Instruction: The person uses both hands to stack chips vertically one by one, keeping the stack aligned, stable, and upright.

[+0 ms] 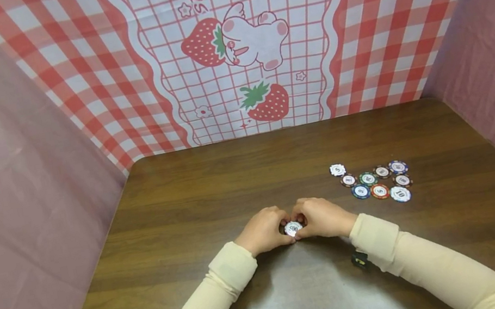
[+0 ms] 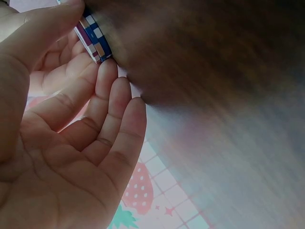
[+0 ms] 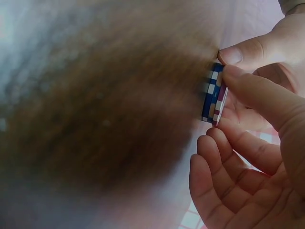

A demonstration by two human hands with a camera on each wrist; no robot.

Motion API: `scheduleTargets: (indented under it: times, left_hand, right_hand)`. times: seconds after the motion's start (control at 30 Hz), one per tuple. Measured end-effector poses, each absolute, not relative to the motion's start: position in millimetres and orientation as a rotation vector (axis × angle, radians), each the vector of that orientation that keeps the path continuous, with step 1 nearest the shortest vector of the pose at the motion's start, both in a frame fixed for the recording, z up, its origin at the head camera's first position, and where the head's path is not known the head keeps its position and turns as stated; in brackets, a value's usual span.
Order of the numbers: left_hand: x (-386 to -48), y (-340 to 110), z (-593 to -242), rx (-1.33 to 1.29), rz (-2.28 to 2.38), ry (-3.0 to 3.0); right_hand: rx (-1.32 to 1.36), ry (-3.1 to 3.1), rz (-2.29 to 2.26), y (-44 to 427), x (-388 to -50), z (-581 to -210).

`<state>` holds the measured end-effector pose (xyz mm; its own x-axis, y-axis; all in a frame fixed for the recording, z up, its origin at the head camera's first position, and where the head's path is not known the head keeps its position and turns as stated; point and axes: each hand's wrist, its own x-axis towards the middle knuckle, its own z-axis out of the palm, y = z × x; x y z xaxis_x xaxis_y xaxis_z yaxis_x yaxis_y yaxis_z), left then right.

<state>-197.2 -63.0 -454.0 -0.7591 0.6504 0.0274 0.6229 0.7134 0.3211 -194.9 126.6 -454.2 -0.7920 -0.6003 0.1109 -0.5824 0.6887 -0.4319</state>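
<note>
A small stack of poker chips (image 1: 293,228) sits on the wooden table in the head view, its white top chip marked 500. My left hand (image 1: 266,230) curls around its left side, and my right hand (image 1: 322,218) does the same on the right. Thumbs meet at the near edge, with fingers at the far side. In the left wrist view the stack (image 2: 96,38) shows a blue-and-white edge lowest. The right wrist view shows both thumbs against the stack (image 3: 215,94), with the other right fingers loosely bent beside it.
Several loose poker chips lie flat to the right, among them a white chip (image 1: 337,170), a red chip (image 1: 380,191) and a blue chip (image 1: 360,191). A small black object (image 1: 359,260) is beside the right sleeve. A checked strawberry cloth (image 1: 218,99) hangs behind the table (image 1: 174,189).
</note>
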Motion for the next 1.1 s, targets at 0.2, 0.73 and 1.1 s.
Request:
scheduleTargets:
  times: [0.2,0.73,1.1]
  left_hand:
    - [-197,-63,-454,1.045,0.479,2.826]
    - [-199,-62,-456,1.028,0.461,2.828]
    - [-198,-62,-456,1.013,0.457,2.833]
  right_hand:
    - [-0.986,2.836,-0.732,129,-195,-455]
    - [-0.895,2.887,-0.966,144,-203,-443]
    - [-0.706,2.917,-1.184,160,-212,-434]
